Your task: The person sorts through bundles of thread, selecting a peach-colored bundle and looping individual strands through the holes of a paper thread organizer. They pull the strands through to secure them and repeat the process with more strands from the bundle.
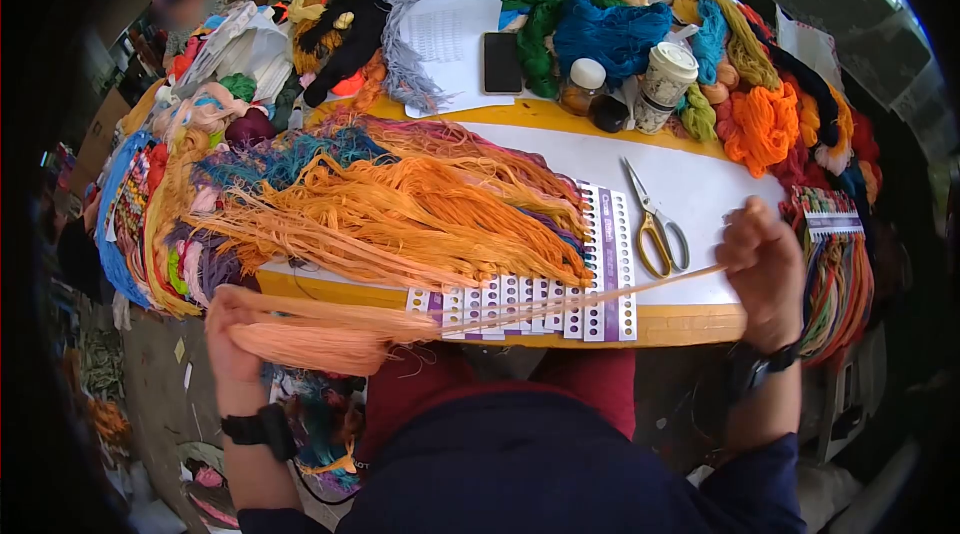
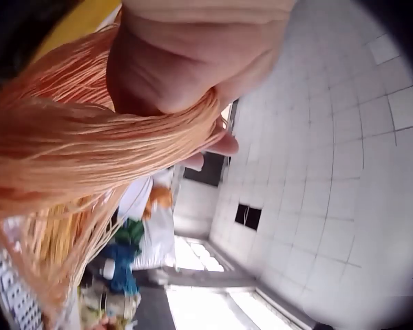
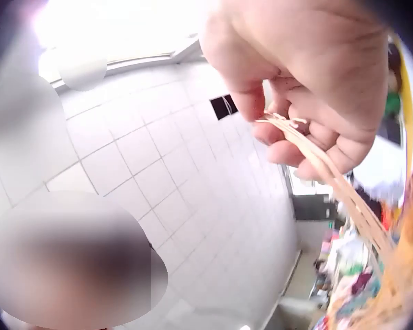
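My left grip [image 1: 235, 334] curls round the peach skein [image 1: 325, 331], held by the near edge of the counter [image 1: 690, 322], I think to anchor its bulk; my right grip [image 1: 762, 259] pinches some strands [image 3: 320, 161] by their tips, apparently so they run straight. The scissors [image 1: 649, 209] lie beside the cards [image 1: 610, 262], likely for easy reach.

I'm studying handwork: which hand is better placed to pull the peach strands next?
Probably the right hand: it pinches the peach strands near their ends, while the left hand holds the skein.
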`<state>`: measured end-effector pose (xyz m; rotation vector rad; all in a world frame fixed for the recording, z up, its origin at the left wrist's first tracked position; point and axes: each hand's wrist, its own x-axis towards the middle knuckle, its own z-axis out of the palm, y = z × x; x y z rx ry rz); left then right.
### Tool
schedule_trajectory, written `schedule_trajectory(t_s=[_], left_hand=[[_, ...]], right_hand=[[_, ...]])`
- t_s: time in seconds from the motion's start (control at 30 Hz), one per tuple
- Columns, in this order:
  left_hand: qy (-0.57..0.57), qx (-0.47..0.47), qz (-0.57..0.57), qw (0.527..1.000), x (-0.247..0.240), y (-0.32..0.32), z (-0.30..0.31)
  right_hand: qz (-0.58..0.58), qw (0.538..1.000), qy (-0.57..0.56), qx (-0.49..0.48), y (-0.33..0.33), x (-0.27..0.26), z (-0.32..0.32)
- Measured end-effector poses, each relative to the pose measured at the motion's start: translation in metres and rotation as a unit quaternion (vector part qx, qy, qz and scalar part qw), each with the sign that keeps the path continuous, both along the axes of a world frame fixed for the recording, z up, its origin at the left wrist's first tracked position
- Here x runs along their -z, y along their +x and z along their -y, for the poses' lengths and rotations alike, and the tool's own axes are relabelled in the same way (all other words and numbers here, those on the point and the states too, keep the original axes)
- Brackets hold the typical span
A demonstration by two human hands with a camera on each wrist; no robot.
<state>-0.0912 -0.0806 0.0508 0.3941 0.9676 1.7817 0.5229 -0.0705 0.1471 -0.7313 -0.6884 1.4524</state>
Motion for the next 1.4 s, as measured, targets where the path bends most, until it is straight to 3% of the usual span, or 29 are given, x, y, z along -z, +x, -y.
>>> schedule_trajectory(t_s=[0.03,0.07,0.1,0.13,0.17,0.2,0.23,0.27,0.3,0.33,0.37,0.5,0.57,0.63,0.77,0.93,1.07,1.17,1.23,1.4], left_hand=[[0.007,-0.014,0.013,1.0,0.004,-0.027,0.002],[0.006,-0.014,0.013,1.0,0.012,-0.05,0.011],[-0.003,-0.004,-0.01,1.0,0.008,-0.059,0.019],[-0.012,0.006,-0.032,0.999,0.007,-0.061,0.022],[-0.074,-0.035,-0.037,0.996,0.0,-0.038,0.015],[-0.108,-0.004,-0.081,0.991,-0.003,-0.009,0.01],[-0.14,0.027,-0.124,0.982,-0.013,0.035,0.004],[-0.126,0.124,-0.067,0.982,-0.013,0.068,-0.002],[-0.109,0.218,-0.009,0.97,-0.013,0.099,-0.008],[-0.111,0.311,-0.007,0.944,-0.02,0.133,-0.016],[-0.112,0.401,-0.006,0.909,-0.027,0.165,-0.024],[-0.199,0.488,-0.017,0.85,-0.007,0.242,-0.047],[-0.222,0.509,-0.021,0.832,-0.001,0.262,-0.053],[-0.283,0.5,-0.072,0.815,0.001,0.274,-0.058],[-0.295,0.505,-0.091,0.806,0.017,0.285,-0.063],[-0.279,0.42,-0.144,0.851,0.006,0.289,-0.061],[-0.31,0.456,-0.14,0.822,0.006,0.284,-0.068],[-0.303,0.438,-0.103,0.84,0.014,0.291,-0.067],[-0.187,0.485,-0.035,0.854,0.016,0.298,-0.062],[-0.195,0.432,-0.134,0.87,0.036,0.297,-0.063]], right_hand=[[0.121,0.992,0.025,0.031,0.035,0.003,-0.005],[0.275,0.938,-0.01,0.211,0.064,0.005,-0.004],[0.433,0.845,0.033,0.311,0.098,0.013,-0.007],[0.475,0.801,-0.019,0.363,0.119,0.012,-0.007],[0.524,0.758,-0.004,0.388,0.11,0.01,-0.01],[0.569,0.713,0.012,0.41,0.093,0.011,-0.013],[0.575,0.749,0.027,0.329,0.069,0.016,-0.016],[0.575,0.779,0.042,0.246,0.039,0.028,-0.023],[0.489,0.852,0.067,0.175,0.009,0.061,-0.032],[0.551,0.833,0.02,0.041,-0.027,0.067,-0.036],[0.494,0.868,0.024,-0.05,-0.064,0.08,-0.036],[0.529,0.833,0.076,-0.147,-0.132,0.122,-0.043],[0.577,0.783,-0.052,-0.225,-0.14,0.122,-0.049],[0.567,0.79,-0.05,-0.228,-0.141,0.134,-0.052],[0.509,0.82,-0.096,-0.245,-0.138,0.144,-0.058],[0.468,0.834,-0.123,-0.263,-0.134,0.134,-0.059],[0.466,0.835,-0.109,-0.271,-0.136,0.141,-0.06],[0.455,0.843,-0.122,-0.261,-0.137,0.137,-0.059],[0.448,0.844,-0.127,-0.268,-0.136,0.132,-0.058],[0.428,0.849,-0.146,-0.274,-0.137,0.124,-0.059]])
